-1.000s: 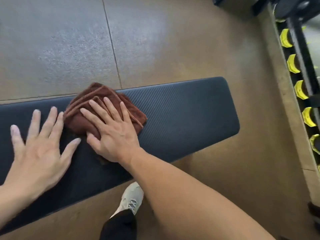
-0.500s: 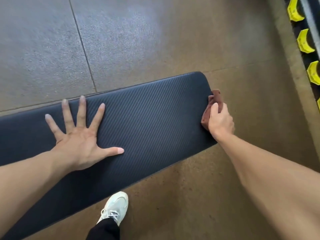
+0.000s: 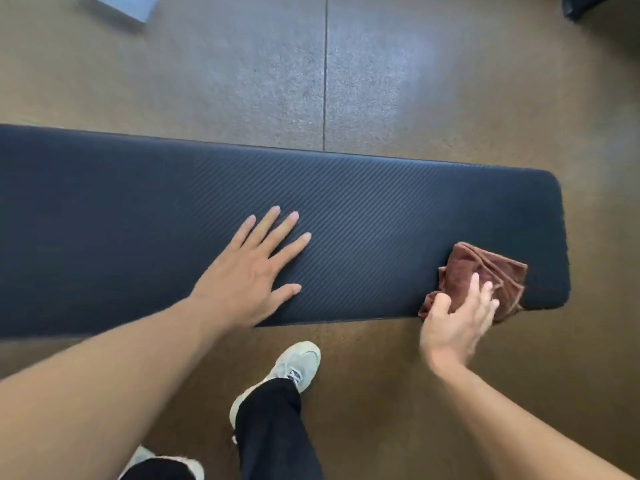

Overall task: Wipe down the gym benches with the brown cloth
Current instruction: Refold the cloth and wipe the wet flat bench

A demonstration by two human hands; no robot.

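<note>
My right hand (image 3: 457, 320) is lying on the brown cloth (image 3: 485, 278) in the lower right of the frame. The fingers (image 3: 475, 285) are pressing the cloth from above and the thumb (image 3: 437, 304) is curling against its near edge, so the hand is holding the cloth and not hanging free; this part is a little blurred, so I cannot tell how tight the hold is. The cloth is bunched, not folded flat. It is sitting on the near right corner of the bench (image 3: 381, 220), and one part is hanging over the near edge.

My left hand (image 3: 252, 271) is resting flat in the middle of the frame, fingers straight and spread, the palm pressing on the pad and holding nothing. I am using it, I think, to carry my weight and to keep the bench steady.

To do this step well, I am judging that the cloth needs more flat contact with the pad, because a bunched cloth is touching only a small strip. I should keep even pressure and take the rounded corner and the right end, then the near side. The ribbed surface may be holding dirt in its lines, so slow strokes along them should be better.

Below, my shoe (image 3: 294, 365) is standing on the brown floor (image 3: 381, 81), just beside the bench.
</note>
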